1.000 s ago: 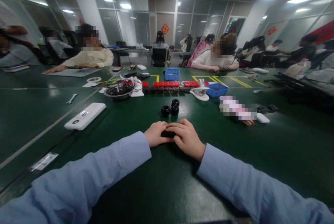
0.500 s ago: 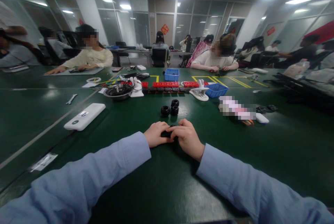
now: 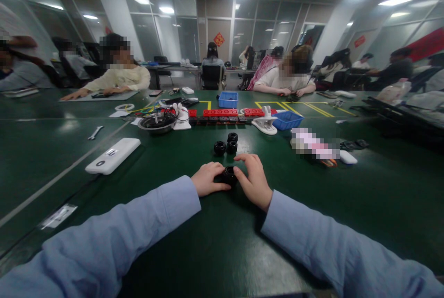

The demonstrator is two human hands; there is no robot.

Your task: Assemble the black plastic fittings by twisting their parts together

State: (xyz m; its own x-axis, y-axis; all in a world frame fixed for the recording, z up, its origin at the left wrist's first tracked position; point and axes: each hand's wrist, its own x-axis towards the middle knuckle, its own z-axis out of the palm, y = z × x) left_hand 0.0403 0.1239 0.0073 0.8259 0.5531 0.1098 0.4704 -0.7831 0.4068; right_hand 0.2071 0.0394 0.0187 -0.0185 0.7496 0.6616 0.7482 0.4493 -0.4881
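Observation:
A small black tyre [image 3: 229,175] with an open round top rests on the green table between my hands. My left hand [image 3: 209,178] curls around its left side, thumb in front and fingers behind, holding it. On the right, my right hand [image 3: 254,180] has its thumb at the tyre's right edge, while its other fingers arch apart above and hold nothing. Just beyond stand more black tyres: one [image 3: 219,147] on the left, one [image 3: 232,146] on the right and one [image 3: 232,136] behind that.
Red and black blocks [image 3: 220,112] form a row farther back, between a white clamp stand [image 3: 266,122] and a metal bowl [image 3: 157,122]. A white power bank [image 3: 113,156] and a wrench [image 3: 95,133] lie left. Blue bins [image 3: 228,99] stand behind. Co-workers sit across the table.
My right hand's fingers have lifted and spread off the tyre, uncovering its top. My left hand stays in place around it.

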